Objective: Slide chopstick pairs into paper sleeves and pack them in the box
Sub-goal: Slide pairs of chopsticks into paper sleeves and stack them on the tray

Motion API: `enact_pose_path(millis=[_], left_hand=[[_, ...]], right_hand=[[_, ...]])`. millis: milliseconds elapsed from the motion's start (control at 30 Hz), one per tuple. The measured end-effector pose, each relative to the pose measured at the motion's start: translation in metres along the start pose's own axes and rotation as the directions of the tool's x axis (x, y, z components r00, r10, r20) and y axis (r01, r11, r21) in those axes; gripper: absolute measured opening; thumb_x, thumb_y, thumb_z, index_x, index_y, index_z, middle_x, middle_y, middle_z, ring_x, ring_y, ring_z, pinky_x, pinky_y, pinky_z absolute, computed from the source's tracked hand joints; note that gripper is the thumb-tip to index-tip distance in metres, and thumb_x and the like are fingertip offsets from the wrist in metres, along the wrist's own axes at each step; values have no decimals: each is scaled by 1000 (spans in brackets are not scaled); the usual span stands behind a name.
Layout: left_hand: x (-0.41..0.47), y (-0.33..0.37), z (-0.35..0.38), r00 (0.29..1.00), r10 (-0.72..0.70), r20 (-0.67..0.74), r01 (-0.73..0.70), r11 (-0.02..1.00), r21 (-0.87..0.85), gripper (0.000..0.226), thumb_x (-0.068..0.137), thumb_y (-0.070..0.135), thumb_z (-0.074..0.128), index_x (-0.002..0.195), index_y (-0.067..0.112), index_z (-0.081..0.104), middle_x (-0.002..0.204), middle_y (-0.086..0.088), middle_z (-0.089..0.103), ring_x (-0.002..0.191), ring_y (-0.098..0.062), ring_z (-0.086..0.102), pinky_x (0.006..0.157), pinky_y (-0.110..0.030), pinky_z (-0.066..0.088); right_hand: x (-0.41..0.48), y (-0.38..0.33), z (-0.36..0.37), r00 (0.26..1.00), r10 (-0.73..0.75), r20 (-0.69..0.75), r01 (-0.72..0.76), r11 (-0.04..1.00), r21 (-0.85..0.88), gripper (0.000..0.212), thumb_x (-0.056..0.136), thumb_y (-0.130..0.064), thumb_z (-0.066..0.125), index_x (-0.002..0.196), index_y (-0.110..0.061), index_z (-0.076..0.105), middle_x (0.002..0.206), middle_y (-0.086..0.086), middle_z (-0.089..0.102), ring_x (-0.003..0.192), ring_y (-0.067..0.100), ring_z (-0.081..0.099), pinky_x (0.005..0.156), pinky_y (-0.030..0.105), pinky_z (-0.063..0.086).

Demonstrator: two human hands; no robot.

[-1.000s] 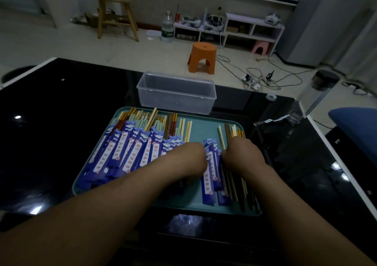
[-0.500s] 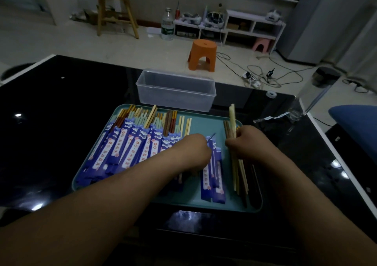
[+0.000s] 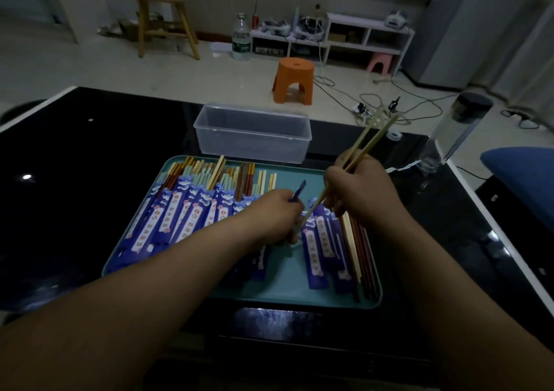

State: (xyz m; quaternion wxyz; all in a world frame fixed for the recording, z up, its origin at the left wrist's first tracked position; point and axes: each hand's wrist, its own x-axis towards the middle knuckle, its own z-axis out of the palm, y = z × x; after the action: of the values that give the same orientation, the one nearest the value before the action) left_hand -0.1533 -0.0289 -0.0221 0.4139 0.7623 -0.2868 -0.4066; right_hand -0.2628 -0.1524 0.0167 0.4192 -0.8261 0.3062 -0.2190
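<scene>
We are holding a pale chopstick pair [image 3: 353, 162] in our right grip [image 3: 359, 192], with the fingers curled tight round its middle. The pair is slanting. Its top ends are pointing up and away to the right, past the far edge of the black bench [image 3: 90, 165]. Its lower tips are pointing down to the left and ending just beside our left grip [image 3: 275, 213].

That grip is pinching a blue paper sleeve [image 3: 298, 191]. Only a short end is showing above the knuckles, and we cannot tell which way its mouth is facing. As we are judging it, the coming move is turning on this one line. The pair's long axis is aiming tips-first at the left grip, so the sleeve needs to be lying along the same slant to take them.

Both things are hanging over the teal tray [image 3: 299, 297], between the sleeved pairs [image 3: 180, 213] on its left and the loose chopsticks [image 3: 358, 249] on its right. The clear box [image 3: 251, 132] is standing just beyond the tray, and nothing is showing inside it.
</scene>
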Motion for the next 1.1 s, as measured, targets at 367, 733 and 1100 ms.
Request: enact_pose_path(millis=[367,733,1100], left_hand=[[1,-3,-9,992,79,-100,-62,984,165,20,107,17,45,114,13,63,105,-11,71,95,-25,71,86,-44,59],[-3,-9,-20,1000,-19,2,19,994,-105,52,107,61,33,116,19,62,89,-3,58,74,-17,55,68,-33,41],[-19,-21,-34,967,134,216,-54,938,-343,34,108,40,49,114,9,61,84,-3,62,67,-16,54,62,-32,42]], right_hand=[[-10,3,27,987,-96,129,110,988,-107,11,94,-18,62,86,-25,59,74,3,67,67,21,71,63,46,63],[-4,15,21,983,82,167,-94,993,68,18,107,-26,56,101,-12,64,88,15,70,70,24,75,59,35,61],[7,6,-14,977,207,56,-196,756,625,24,109,-29,48,101,-8,58,72,7,64,63,18,66,56,28,51]])
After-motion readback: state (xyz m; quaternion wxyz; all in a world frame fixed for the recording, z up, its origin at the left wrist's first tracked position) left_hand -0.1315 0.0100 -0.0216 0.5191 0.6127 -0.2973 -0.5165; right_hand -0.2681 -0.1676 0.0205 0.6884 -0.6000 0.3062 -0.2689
